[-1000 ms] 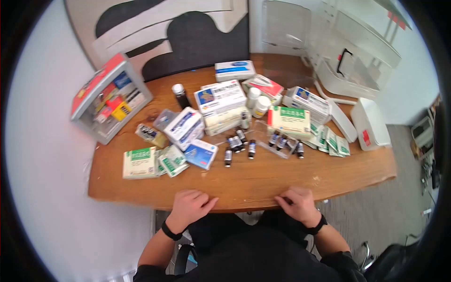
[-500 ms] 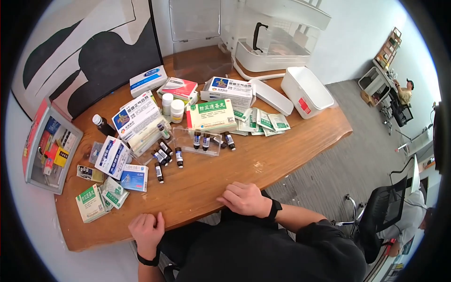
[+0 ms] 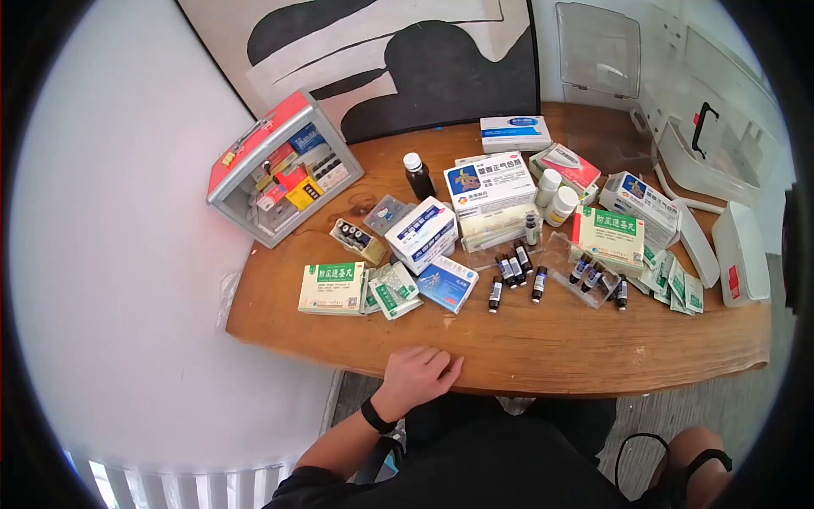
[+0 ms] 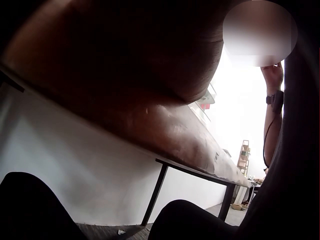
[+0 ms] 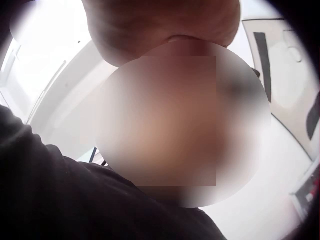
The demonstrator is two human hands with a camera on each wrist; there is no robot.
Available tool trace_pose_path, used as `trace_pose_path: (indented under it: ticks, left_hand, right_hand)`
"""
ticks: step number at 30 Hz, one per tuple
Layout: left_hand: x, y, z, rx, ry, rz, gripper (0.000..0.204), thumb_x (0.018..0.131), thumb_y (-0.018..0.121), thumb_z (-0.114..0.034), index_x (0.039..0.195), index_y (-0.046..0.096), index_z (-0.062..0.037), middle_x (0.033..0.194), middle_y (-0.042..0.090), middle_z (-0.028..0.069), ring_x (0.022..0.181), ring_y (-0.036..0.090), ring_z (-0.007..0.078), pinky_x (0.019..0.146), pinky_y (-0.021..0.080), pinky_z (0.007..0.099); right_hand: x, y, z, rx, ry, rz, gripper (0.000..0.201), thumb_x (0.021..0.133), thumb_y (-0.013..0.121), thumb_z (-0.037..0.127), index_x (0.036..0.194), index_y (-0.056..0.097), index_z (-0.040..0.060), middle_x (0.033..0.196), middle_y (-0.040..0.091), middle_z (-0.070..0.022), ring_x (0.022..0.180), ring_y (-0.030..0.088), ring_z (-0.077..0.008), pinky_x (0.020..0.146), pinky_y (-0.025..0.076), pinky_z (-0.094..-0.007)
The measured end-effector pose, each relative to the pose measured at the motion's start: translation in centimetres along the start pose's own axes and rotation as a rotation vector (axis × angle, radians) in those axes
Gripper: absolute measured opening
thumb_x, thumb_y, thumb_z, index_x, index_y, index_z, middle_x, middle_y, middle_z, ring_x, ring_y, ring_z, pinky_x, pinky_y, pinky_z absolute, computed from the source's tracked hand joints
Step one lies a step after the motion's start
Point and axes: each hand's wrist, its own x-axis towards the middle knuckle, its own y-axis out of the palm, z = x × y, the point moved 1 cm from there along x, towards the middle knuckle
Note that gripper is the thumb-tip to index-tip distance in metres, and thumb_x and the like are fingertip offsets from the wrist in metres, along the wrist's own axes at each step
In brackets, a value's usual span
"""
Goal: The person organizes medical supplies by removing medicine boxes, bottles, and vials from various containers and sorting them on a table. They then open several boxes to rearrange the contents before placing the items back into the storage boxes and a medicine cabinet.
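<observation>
My left hand (image 3: 417, 376) rests on the front edge of the wooden table (image 3: 509, 356), fingers loosely bent and holding nothing. Closest to it are a blue-and-white medicine box (image 3: 448, 284), several green-and-white sachets (image 3: 394, 290) and a green-and-cream medicine box (image 3: 332, 288). My right forearm (image 3: 695, 443) is off the table at the lower right of the head view. In the left wrist view the right hand (image 4: 272, 76) is raised beside a blurred patch, its fingers mostly hidden. The right wrist view shows only part of that hand, close up.
Small dark vials (image 3: 514, 270), white bottles (image 3: 561, 206), a brown bottle (image 3: 418, 176) and more medicine boxes (image 3: 492, 185) crowd the table's middle. A red-topped medicine case (image 3: 263, 140) stands at the left. A white bin (image 3: 739, 254) and a clear-walled container (image 3: 712, 161) stand at the right.
My right hand has left the table edge and risen toward my head. The head view swung right, then back left. My left hand stays at the table edge.
</observation>
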Motion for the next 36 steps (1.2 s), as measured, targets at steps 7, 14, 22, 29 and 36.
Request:
trace_pose_path:
  ticks: [7, 14, 22, 29, 36]
  left_hand:
    - [0.1, -0.1, 0.1, 0.006, 0.020, 0.013, 0.037, 0.084, 0.087, -0.018, 0.068, 0.054, -0.0123, 0.064, 0.056, 0.0032, 0.057, 0.060, 0.0231, 0.051, 0.047, 0.0366]
    - [0.0, 0.0, 0.1, -0.005, 0.012, 0.016, 0.038, 0.083, 0.088, -0.015, 0.066, 0.054, -0.0118, 0.063, 0.056, 0.0037, 0.056, 0.059, 0.0235, 0.050, 0.047, 0.0370]
    - [0.0, -0.3, 0.2, 0.004, 0.012, 0.028, 0.035, 0.088, 0.084, -0.020, 0.070, 0.056, -0.0124, 0.064, 0.058, 0.0036, 0.058, 0.062, 0.0237, 0.054, 0.050, 0.0367]
    - [-0.1, -0.1, 0.1, 0.000, 0.010, 0.046, 0.034, 0.089, 0.084, -0.021, 0.071, 0.056, -0.0120, 0.065, 0.057, 0.0039, 0.059, 0.062, 0.0237, 0.054, 0.050, 0.0364]
    - [-0.1, -0.2, 0.1, 0.005, 0.014, 0.037, 0.035, 0.089, 0.084, -0.021, 0.071, 0.056, -0.0122, 0.065, 0.057, 0.0040, 0.059, 0.062, 0.0238, 0.055, 0.051, 0.0364]
  right_hand:
    - [-0.7, -0.2, -0.5, 0.052, 0.021, -0.038, 0.020, 0.107, 0.072, 0.027, 0.124, 0.080, 0.0190, 0.109, 0.083, -0.0032, 0.083, 0.075, -0.0129, 0.072, 0.052, -0.0242]
    - [-1.8, -0.2, -0.7, 0.079, 0.046, -0.088, 0.020, 0.107, 0.072, 0.027, 0.124, 0.080, 0.0189, 0.109, 0.083, -0.0031, 0.083, 0.075, -0.0128, 0.072, 0.052, -0.0244]
    - [-2.3, -1.6, -5.0, 0.178, -0.038, -0.077, 0.020, 0.107, 0.072, 0.027, 0.123, 0.080, 0.0187, 0.109, 0.083, -0.0029, 0.083, 0.075, -0.0126, 0.072, 0.052, -0.0245]
    - [-2.7, -1.7, -4.7, 0.192, -0.014, -0.103, 0.020, 0.107, 0.072, 0.027, 0.123, 0.080, 0.0186, 0.109, 0.082, -0.0028, 0.083, 0.075, -0.0125, 0.073, 0.052, -0.0246]
    - [-2.7, -1.9, -4.4, 0.201, 0.013, -0.112, 0.020, 0.107, 0.072, 0.027, 0.123, 0.080, 0.0184, 0.109, 0.082, -0.0026, 0.083, 0.074, -0.0124, 0.073, 0.052, -0.0248]
